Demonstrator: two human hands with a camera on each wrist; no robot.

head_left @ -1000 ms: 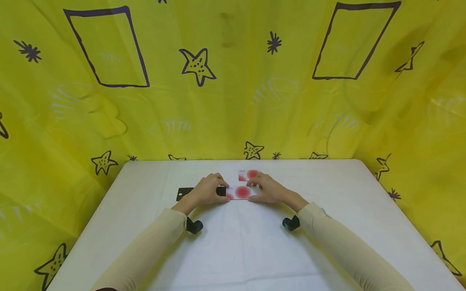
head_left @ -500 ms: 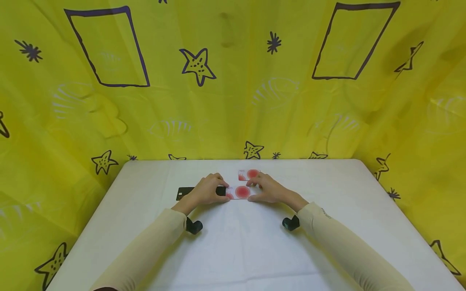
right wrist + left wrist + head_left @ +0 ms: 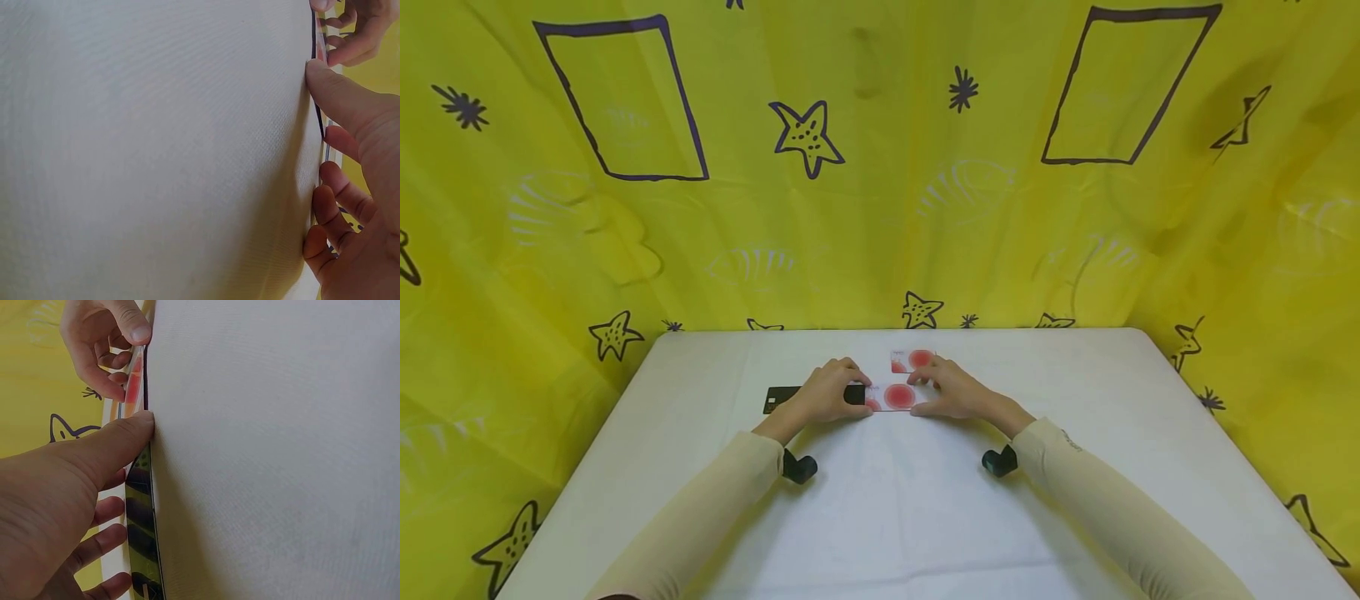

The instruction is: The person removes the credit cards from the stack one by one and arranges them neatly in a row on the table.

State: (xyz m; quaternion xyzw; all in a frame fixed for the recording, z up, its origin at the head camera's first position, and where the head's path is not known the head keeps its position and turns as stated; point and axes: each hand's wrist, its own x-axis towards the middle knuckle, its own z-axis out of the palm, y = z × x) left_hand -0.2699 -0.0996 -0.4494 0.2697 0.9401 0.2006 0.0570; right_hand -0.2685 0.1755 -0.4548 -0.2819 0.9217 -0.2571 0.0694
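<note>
A white card with red circles (image 3: 898, 397) lies flat at the middle of the table, between my two hands. My left hand (image 3: 826, 392) pinches its left end, thumb at the near edge and index finger at the far edge. On its right end my right hand (image 3: 957, 392) has the same thumb-and-finger pinch. A black card with a chip (image 3: 780, 398) lies under my left hand, meeting the red-circled card; the left wrist view shows dark green stripes on the black card (image 3: 140, 531). Just behind, a second red-circled card (image 3: 917, 359) is partly covered by my right fingers.
The white-covered table (image 3: 880, 517) reaches to a yellow curtain (image 3: 880, 233) with starfish drawings at its back and sides. A small black wrist device (image 3: 801, 467) hangs under the left wrist, another black wrist device (image 3: 999, 461) under the right.
</note>
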